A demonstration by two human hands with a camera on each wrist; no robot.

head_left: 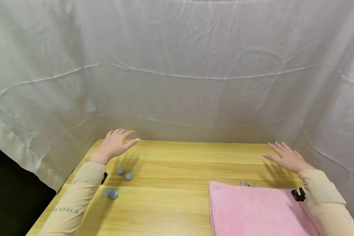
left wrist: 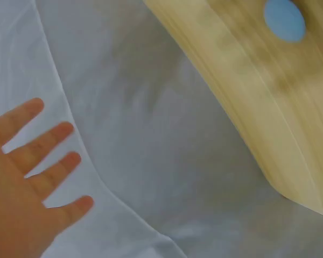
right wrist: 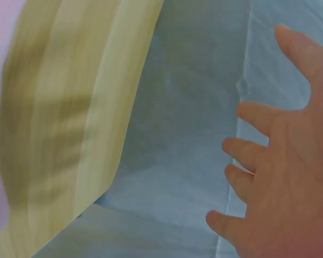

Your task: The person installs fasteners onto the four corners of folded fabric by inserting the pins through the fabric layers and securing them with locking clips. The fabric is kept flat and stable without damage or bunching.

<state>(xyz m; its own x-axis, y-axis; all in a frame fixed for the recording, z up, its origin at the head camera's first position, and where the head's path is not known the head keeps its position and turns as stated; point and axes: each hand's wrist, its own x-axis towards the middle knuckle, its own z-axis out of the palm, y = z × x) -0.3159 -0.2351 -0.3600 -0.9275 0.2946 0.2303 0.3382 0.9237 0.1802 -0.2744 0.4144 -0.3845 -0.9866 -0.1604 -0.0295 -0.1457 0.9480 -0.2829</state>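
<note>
My left hand [head_left: 114, 145] hovers above the far left part of the table, fingers spread and holding nothing. Below it lie several small blue round pieces [head_left: 128, 176], one of which, a blue disc [left wrist: 284, 20], shows in the left wrist view. Over the far right corner my right hand [head_left: 286, 157] is raised with its fingers apart and nothing in it. A folded pink cloth [head_left: 253, 209] lies on the table's right side, nearest that hand. Small blue-ended pieces with thin metal stems [head_left: 245, 184] sit by the cloth's back edge, partly hidden by it.
The wooden table [head_left: 165, 167] has light grain, and its far corners show in both wrist views. Grey-white fabric [head_left: 177, 98] hangs behind it and on both sides. A dark area [head_left: 11, 193] lies beyond the table's left edge.
</note>
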